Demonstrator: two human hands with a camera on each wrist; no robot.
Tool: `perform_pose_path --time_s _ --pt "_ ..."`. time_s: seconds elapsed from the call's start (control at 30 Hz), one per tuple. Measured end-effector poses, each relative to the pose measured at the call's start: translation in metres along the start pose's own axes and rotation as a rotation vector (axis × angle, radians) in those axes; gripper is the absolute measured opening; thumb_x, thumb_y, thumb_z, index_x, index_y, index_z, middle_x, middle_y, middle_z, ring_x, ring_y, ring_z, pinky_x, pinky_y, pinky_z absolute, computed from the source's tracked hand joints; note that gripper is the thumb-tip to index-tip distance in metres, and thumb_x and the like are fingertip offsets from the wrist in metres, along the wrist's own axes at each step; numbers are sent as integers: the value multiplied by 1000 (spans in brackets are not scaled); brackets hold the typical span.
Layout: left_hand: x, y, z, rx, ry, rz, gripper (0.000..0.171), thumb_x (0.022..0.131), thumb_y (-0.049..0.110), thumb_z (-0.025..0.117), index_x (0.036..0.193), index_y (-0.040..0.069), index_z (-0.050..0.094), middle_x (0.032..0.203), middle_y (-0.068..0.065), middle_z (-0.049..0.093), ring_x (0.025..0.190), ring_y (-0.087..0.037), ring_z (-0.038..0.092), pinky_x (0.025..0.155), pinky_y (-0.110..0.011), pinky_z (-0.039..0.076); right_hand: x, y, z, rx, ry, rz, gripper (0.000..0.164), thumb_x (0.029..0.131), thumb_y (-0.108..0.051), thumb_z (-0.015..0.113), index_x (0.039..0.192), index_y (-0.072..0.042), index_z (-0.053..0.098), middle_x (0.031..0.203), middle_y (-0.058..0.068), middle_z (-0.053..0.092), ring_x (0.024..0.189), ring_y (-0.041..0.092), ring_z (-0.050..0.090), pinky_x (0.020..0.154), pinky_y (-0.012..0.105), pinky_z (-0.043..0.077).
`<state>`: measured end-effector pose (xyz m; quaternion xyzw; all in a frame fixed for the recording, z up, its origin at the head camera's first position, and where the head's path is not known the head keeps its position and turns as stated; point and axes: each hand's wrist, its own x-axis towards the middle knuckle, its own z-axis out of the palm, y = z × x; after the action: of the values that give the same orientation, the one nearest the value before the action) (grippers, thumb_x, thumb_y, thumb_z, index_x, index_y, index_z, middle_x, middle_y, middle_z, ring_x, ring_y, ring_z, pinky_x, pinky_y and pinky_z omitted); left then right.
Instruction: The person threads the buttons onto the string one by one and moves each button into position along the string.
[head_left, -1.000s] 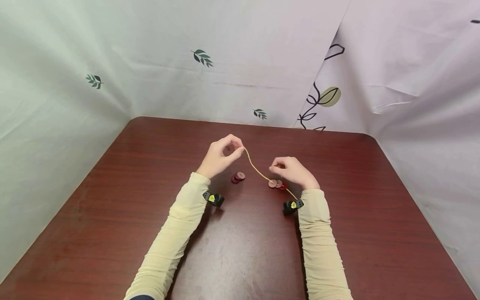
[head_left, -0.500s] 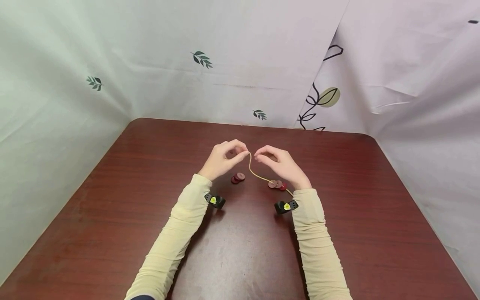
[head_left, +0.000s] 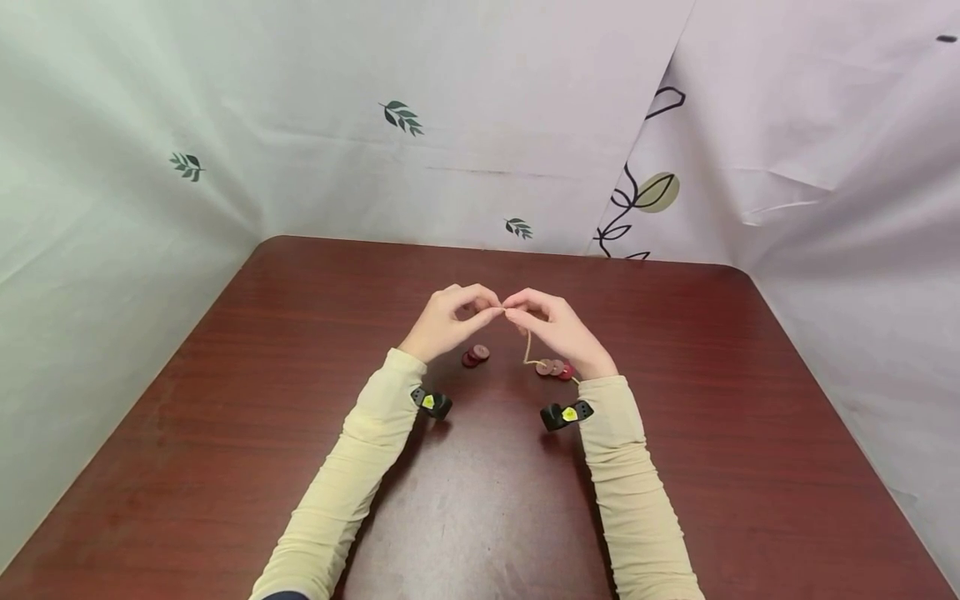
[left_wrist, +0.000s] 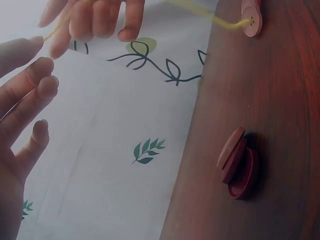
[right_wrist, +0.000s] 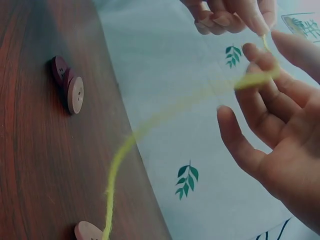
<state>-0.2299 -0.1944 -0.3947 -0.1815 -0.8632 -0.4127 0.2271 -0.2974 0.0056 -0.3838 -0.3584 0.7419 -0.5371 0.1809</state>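
Note:
My left hand (head_left: pixel 450 321) pinches the end of a yellow string (right_wrist: pixel 116 165) between thumb and index fingertips. Right against those tips, the right hand (head_left: pixel 558 329) has its thumb and index finger around the same string, other fingers loosely bent. From there the string drops to two pinkish buttons (head_left: pixel 545 367) and a red button (head_left: pixel 567 372) threaded along it, lying on the table under the right wrist. A small overlapping pile of loose buttons, one pink button (right_wrist: pixel 76 95) over dark red ones (left_wrist: pixel 243 175), lies below the left hand.
The dark reddish-brown wooden table (head_left: pixel 300 317) has its far edge beyond the hands. White cloth (head_left: pixel 337 183) with leaf prints hangs behind and at both sides. A black wrist camera (head_left: pixel 433 404) sits on the left sleeve and another camera (head_left: pixel 558 415) on the right.
The right hand has moved left and up to meet the left fingertips and take the string. The left hand has shifted slightly right and down. The buttons have stayed nearly in place.

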Motion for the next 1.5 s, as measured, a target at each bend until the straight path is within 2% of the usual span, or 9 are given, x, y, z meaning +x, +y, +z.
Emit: perform_pose_path --time_s 0.17,0.33,0.57,0.73,0.93,1.07,1.27,1.43,1.5 --pt "0 1 3 -13 -46 -4 6 89 15 70 94 12 69 78 -3 68 80 -29 59 77 -49 48 -1 1 -2 -29 33 20 19 95 -23 62 104 -7 68 81 -2 60 80 26 53 71 32 44" --pt "-1 1 5 -9 -55 -11 7 89 16 69 95 13 69 79 -2 68 81 -25 57 77 -49 48 -1 2 -4 -18 28 27 18 94 -25 64 101 -8 68 78 -4 60 85 35 52 72 30 43" --pt "-1 1 5 -22 -52 -21 6 89 15 70 94 13 68 78 -3 66 82 -29 58 78 -51 49 -3 5 -7 -17 41 32 23 93 -24 65 103 -4 67 74 -7 58 76 22 52 68 28 43" --pt "-1 0 5 -13 -67 -24 5 89 15 69 93 14 66 77 -1 66 80 -21 57 77 -49 48 -3 6 -9 -25 60 43 19 93 -24 65 101 -7 68 76 -6 59 79 26 54 66 26 44" --pt "-1 -2 7 3 -85 -28 4 89 15 68 93 15 65 76 1 65 79 -15 55 79 -49 44 -4 4 -10 -34 67 44 17 93 -24 65 100 -9 68 73 -4 56 74 14 52 67 29 43" --pt "0 -2 5 12 -105 -50 7 88 16 68 93 16 65 77 3 65 79 -12 55 84 -42 41 -3 6 -11 -47 64 42 16 93 -23 65 99 -8 67 71 -5 55 75 24 52 67 28 42" --pt "2 -6 2 -3 -274 -207 30 85 26 73 111 16 60 94 -4 67 84 -17 64 89 -41 47 -2 7 -11 -82 56 22 16 93 -21 64 98 -6 67 70 -1 55 72 19 50 66 26 40" --pt "1 -13 4 97 -469 -307 53 82 37 74 125 15 55 120 -7 63 111 -21 60 97 -42 47 -2 10 -12 -93 44 25 15 93 -21 64 98 -7 67 68 -5 55 74 31 50 66 27 40" --pt "0 -16 6 140 -526 -329 57 81 38 75 128 12 54 126 -5 60 113 -19 60 101 -40 46 -2 11 -12 -95 40 30 16 93 -22 64 98 -7 67 68 -5 54 74 34 49 65 27 40"
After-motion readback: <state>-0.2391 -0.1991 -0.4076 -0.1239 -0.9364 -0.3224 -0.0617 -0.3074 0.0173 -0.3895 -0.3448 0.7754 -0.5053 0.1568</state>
